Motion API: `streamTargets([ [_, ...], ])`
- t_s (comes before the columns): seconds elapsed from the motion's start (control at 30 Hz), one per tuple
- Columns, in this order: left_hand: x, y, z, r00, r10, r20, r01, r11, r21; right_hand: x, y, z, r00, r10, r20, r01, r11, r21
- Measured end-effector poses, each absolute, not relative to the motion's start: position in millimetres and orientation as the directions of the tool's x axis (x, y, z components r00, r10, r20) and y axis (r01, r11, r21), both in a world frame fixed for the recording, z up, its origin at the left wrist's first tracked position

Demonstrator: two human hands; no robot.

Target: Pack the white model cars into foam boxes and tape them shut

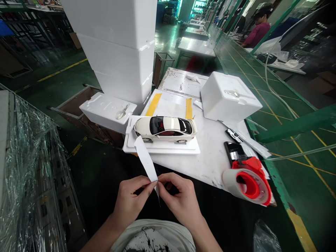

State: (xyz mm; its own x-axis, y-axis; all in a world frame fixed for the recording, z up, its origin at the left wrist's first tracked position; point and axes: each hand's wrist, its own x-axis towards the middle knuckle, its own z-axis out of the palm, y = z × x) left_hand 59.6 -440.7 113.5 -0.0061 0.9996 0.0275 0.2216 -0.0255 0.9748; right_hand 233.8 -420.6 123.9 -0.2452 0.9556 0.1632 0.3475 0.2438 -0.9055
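Between my two hands is a white paper strip (146,159), its upper end slanting up toward the front of a model car. My left hand (132,196) pinches the strip near its lower end with thumb and forefinger. Right beside it, my right hand (180,196) pinches the same end, the fingertips of both hands almost touching. Beyond them the cream model car (168,128), with dark windows, sits on a white foam tray (162,149) at the near edge of the table.
A red tape dispenser (252,178) lies at the table's right. Behind it are a white foam box (228,98) and yellow tape strips (153,105). Tall stacked foam boxes (118,52) stand at left. Plastic-wrapped goods (31,157) are far left. A person (258,29) sits at back right.
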Motion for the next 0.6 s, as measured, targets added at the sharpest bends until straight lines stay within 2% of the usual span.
streamTargets([
  [0.13, 59.9, -443.0, 108.6, 0.06, 0.99, 0.131, 0.318, -0.143, 0.937, 230.6, -420.4, 120.6, -0.228, 0.966, 0.122, 0.374, 0.202, -0.905],
  [0.23, 60.4, -443.4, 107.8, 0.066, 0.989, 0.13, 0.326, -0.144, 0.934, 228.4, -420.0, 118.1, -0.214, 0.962, 0.167, 0.357, 0.236, -0.904],
  [0.3, 60.0, -442.5, 107.9, 0.028, 0.998, 0.058, 0.275, -0.063, 0.959, 227.1, -420.5, 116.3, -0.194, 0.957, 0.214, 0.318, 0.268, -0.909],
  [0.47, 51.4, -438.3, 103.8, -0.128, 0.974, -0.185, 0.002, 0.187, 0.982, 232.1, -414.2, 111.6, -0.068, 0.944, 0.323, 0.219, 0.33, -0.918],
  [0.6, 44.2, -438.9, 101.0, -0.166, 0.959, -0.231, -0.035, 0.229, 0.973, 244.3, -384.7, 106.6, 0.117, 0.955, 0.272, 0.162, 0.252, -0.954],
])
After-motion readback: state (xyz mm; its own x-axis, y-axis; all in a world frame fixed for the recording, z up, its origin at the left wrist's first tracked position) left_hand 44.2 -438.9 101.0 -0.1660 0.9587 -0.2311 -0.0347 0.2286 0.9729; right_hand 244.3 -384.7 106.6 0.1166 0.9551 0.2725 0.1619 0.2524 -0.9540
